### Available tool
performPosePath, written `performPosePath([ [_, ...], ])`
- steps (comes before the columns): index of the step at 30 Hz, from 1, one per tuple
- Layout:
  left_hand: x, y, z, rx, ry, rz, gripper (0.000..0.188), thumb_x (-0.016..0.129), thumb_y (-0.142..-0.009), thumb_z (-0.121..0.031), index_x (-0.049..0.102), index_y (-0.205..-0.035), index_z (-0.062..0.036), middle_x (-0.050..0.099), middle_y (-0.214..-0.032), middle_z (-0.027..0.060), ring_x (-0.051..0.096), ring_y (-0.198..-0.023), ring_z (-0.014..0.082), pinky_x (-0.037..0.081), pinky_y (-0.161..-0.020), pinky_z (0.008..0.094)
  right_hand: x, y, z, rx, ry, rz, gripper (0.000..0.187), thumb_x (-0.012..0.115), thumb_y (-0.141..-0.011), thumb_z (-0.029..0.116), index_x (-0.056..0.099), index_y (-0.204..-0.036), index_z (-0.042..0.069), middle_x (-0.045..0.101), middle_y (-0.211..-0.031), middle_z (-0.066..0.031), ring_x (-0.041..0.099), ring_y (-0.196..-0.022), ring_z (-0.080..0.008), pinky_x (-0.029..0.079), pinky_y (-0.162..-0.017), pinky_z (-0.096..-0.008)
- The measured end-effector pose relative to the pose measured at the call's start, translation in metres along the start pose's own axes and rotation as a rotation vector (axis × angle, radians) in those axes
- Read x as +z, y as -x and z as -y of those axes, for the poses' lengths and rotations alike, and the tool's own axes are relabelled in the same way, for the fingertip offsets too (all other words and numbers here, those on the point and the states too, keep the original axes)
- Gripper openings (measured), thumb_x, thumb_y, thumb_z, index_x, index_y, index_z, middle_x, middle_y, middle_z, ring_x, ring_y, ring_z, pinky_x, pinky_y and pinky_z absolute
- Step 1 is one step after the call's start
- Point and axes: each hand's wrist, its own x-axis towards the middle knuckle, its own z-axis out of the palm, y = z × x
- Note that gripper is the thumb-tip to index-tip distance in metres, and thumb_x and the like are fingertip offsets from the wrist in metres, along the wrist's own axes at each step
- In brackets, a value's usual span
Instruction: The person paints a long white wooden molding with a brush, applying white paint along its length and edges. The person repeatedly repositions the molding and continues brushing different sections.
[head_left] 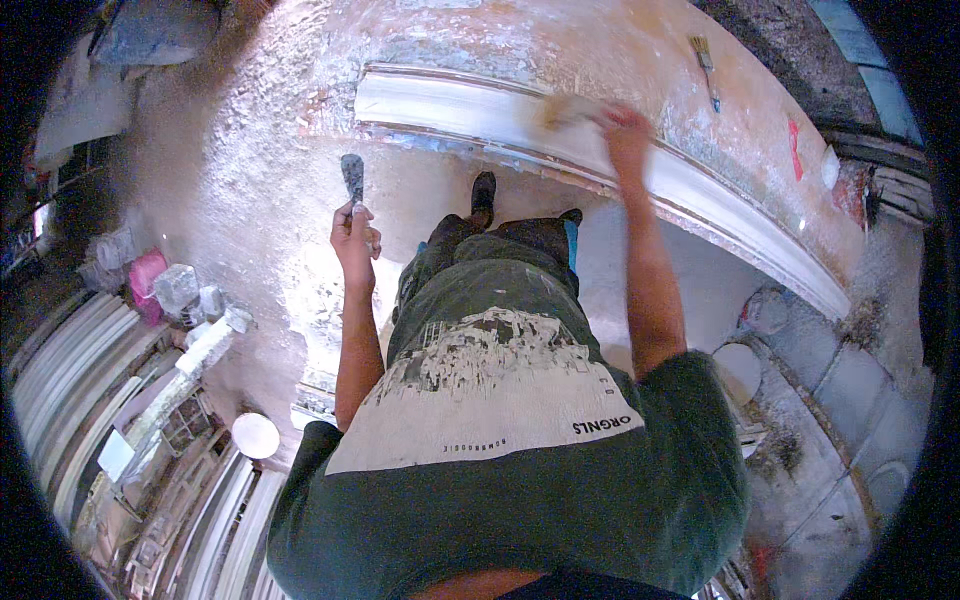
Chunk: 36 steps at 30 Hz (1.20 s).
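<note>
My left hand (354,238) is closed round the handle of a putty knife (352,172), whose dark, smeared blade points away from me, to the left of the workbench edge. Farther right, my right hand (627,128) is blurred by motion. It grips what looks like a brush (562,111), its tan end over a long white moulding (450,106). The moulding has a smooth white face between brownish side edges and runs along the near side of a stained workbench (640,55). Blur hides whether the bristles touch the white face.
Another paintbrush (704,72) and a red strip (795,149) lie on the bench. Long white strips (75,350) are stacked at the left, near a pink bag (147,284) and a round white lid or bucket (255,436). A pale round container (737,372) stands at the right.
</note>
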Motion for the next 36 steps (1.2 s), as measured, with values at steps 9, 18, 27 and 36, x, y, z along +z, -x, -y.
performPosePath([
  [9, 0.010, -0.041, -0.025, 0.114, -0.056, 0.065, 0.017, 0.057, -0.095, -0.022, 0.054, -0.104, -0.0070, 0.053, -0.078, 0.0017, 0.043, -0.046, 0.0055, 0.030, -0.034, 0.0215, 0.022, 0.055, 0.080, -0.145, -0.277, 0.345, 0.030, 0.060, -0.079, 0.001, 0.068, -0.108, 0.003, 0.070, -0.102, -0.0119, 0.065, -0.095, -0.0239, 0.050, -0.087, -0.0360],
  [18, 0.019, -0.144, -0.054, 0.626, -1.006, 0.710, 0.026, 0.066, -0.088, -0.022, 0.063, -0.110, -0.0084, 0.066, -0.109, 0.0062, 0.062, -0.082, 0.0205, 0.050, -0.076, 0.0323, 0.028, 0.075, 0.110, -0.311, 0.052, 0.524, 0.027, 0.062, -0.086, 0.020, 0.065, -0.109, 0.006, 0.062, -0.102, -0.0208, 0.057, -0.102, -0.0361, 0.046, -0.091, -0.0447],
  [27, 0.074, -0.146, -0.109, 0.976, -1.483, 1.126, 0.029, 0.061, -0.085, -0.020, 0.061, -0.114, -0.0193, 0.061, -0.099, 0.0065, 0.063, -0.080, 0.0305, 0.052, -0.067, 0.0405, -0.189, 0.195, -0.079, 0.476, 0.084, -0.383, 0.022, 0.069, -0.085, 0.017, 0.072, -0.104, 0.006, 0.070, -0.078, -0.0052, 0.061, -0.071, -0.0088, 0.047, -0.061, -0.0268],
  [36, 0.279, -0.046, -0.014, 1.232, -1.250, 1.478, 0.030, 0.059, -0.083, -0.023, 0.060, -0.112, -0.0138, 0.062, -0.102, 0.0101, 0.065, -0.088, 0.0324, 0.053, -0.072, 0.0457, -0.169, 0.255, -0.086, 0.589, 0.233, -0.583, 0.022, 0.070, -0.083, 0.024, 0.074, -0.099, 0.010, 0.065, -0.065, -0.0074, 0.055, -0.057, -0.0119, 0.046, -0.056, -0.0306],
])
